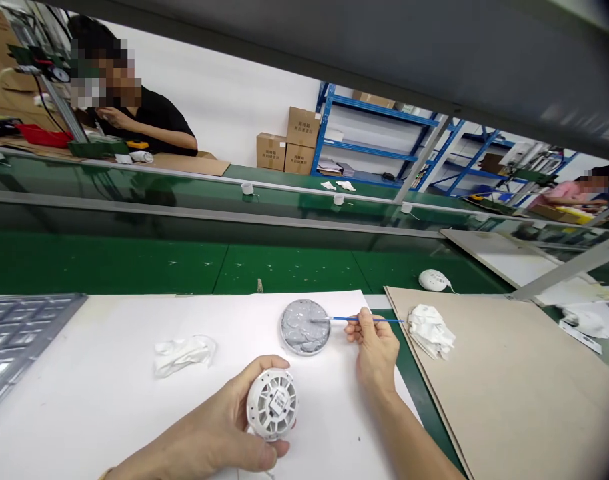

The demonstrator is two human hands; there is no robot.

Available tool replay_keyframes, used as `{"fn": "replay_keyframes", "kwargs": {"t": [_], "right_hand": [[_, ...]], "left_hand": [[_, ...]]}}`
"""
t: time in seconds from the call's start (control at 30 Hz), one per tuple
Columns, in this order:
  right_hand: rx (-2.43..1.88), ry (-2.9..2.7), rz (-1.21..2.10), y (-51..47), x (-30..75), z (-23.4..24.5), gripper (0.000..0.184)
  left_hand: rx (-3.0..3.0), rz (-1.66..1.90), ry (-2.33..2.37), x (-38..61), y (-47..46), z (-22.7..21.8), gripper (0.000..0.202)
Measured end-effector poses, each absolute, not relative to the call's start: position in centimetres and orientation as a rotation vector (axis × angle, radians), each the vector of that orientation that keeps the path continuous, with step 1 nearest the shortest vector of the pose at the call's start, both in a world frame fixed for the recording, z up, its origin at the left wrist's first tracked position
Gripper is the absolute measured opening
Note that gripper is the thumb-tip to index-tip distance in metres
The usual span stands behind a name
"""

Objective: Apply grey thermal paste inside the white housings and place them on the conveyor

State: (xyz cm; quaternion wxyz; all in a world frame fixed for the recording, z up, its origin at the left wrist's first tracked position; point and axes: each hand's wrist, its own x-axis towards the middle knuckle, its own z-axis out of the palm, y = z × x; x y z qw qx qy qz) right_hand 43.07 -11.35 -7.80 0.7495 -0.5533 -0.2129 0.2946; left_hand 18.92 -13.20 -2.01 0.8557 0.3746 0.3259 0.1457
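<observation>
In my left hand [234, 420] is a round white plastic fan-like part [273, 405] with a spoked vent face and a small printed label at its centre. The fingers wrap round its rim, the vent face turned up towards me. My right hand [377, 347] pinches a thin blue-handled brush [349, 319]. The brush tip rests in the grey paste of a shallow round dish [305, 327], which sits on white paper [109, 400]. To the left of the dish lies a crumpled white tissue [184, 355].
A grey plastic tray [24, 340] lies at left. On the right are a cardboard sheet [514, 373], a crumpled tissue [431, 331] and a white round device [433, 280]. Behind runs a green belt [284, 267]. Two people sit across, near boxes [303, 127] and blue shelves [369, 147]. A shelf hangs overhead.
</observation>
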Motion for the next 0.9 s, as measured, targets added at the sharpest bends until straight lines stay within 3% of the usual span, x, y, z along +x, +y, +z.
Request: {"fn": "replay_keyframes", "kwargs": {"t": [0.4, 0.63, 0.9], "right_hand": [[-1.145, -0.266, 0.771, -11.1, 43.5, -7.7, 0.04], [-1.148, -0.247, 0.761, -10.9, 43.5, -7.6, 0.043], [-1.104, -0.2, 0.782, -10.4, 43.5, -7.1, 0.042]], "left_hand": [[1.065, 0.361, 0.782, 19.4, -13.5, -2.5, 0.071], [1.122, 0.411, 0.845, 20.0, -13.2, -0.4, 0.075], [1.315, 0.47, 1.042, 20.5, -12.8, 1.0, 0.063]]}}
